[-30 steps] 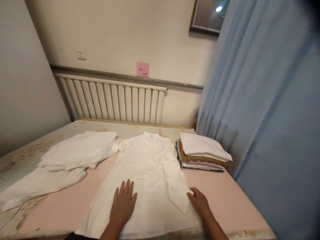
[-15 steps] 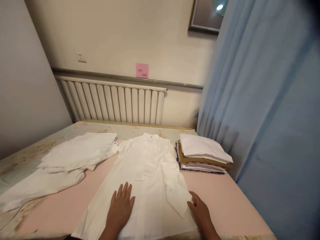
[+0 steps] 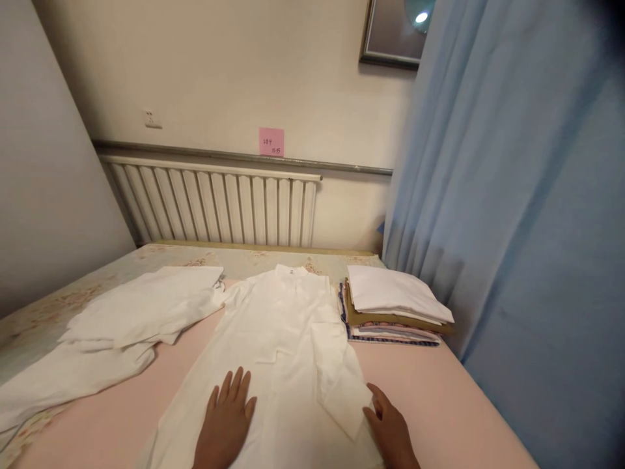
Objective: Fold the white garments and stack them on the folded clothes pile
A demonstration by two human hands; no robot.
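A white shirt [image 3: 288, 319] lies spread out, collar at the far end, with its right-side sleeve [image 3: 336, 391] folded inward over the body. My left hand [image 3: 225, 413] rests flat on the shirt's lower left part, palm down and fingers spread. At the right edge, beside the folded sleeve's end, is my right hand [image 3: 389, 420]. Its thumb and forefinger are curved with a gap between them, close to the fabric; I see no cloth gripped there. The other fingers are mostly hidden.
White garments [image 3: 151, 306] lie loosely heaped at left. A stack of folded clothes [image 3: 398, 299] sits at right on the pink cloth [image 3: 430, 397]. Behind the bed stands a radiator [image 3: 215, 202] below a pink note [image 3: 271, 141]. A blue curtain [image 3: 488, 195] hangs along the right.
The view has shifted slightly, so the scene sits a little lower and further left. Both hands keep nearly the same places on the shirt.
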